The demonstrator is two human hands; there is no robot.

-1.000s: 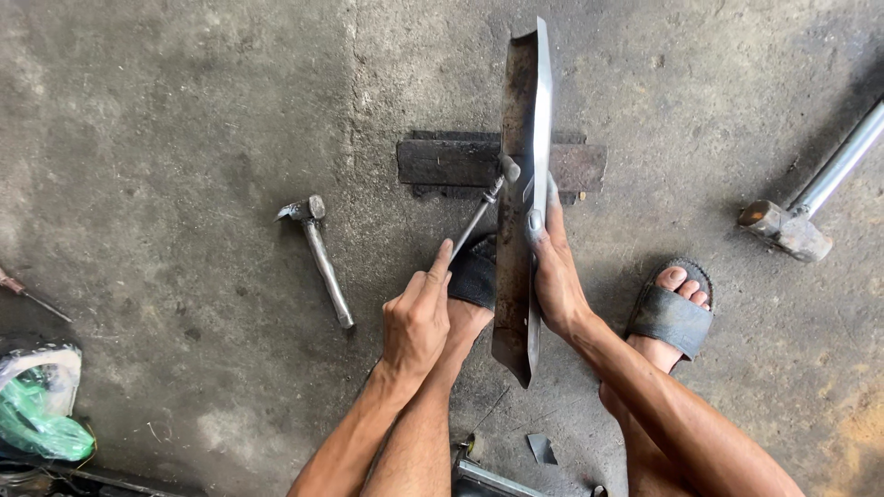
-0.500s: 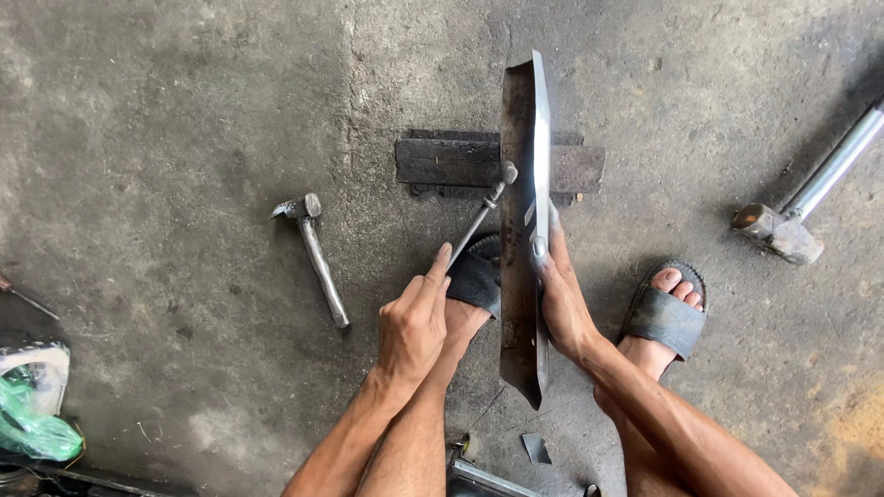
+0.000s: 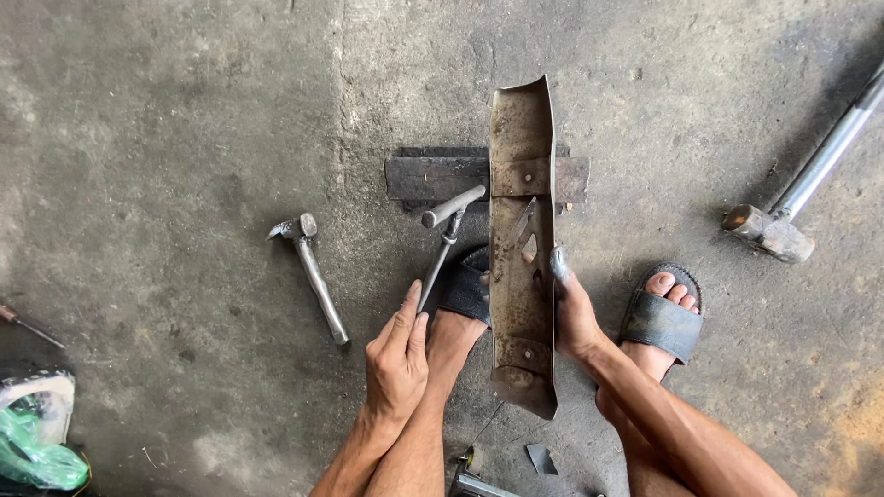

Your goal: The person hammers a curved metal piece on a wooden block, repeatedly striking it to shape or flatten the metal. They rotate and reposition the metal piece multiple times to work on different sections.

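My right hand point(image 3: 573, 313) grips the right edge of a long, rusty curved sheet-metal guard point(image 3: 521, 239), whose hollow inner face with its bolt holes is turned up toward me. Its far end reaches over a flat steel bar point(image 3: 433, 177) lying on the concrete floor. My left hand point(image 3: 396, 361) holds the handle of a small hammer point(image 3: 446, 228), its head raised just left of the guard. My two feet in dark sandals, left point(image 3: 465, 290) and right point(image 3: 661, 317), rest on the floor under and beside the guard.
A second hammer point(image 3: 311, 270) lies on the floor to the left. A sledgehammer point(image 3: 781, 221) with a long metal handle lies at the right. A green plastic bag point(image 3: 32, 451) sits at the bottom left. Small metal scraps point(image 3: 539, 457) lie near my legs.
My right hand has rolled the guard from standing on its edge to showing its hollow face. The small hammer in my left hand has swung slightly leftward away from the guard.
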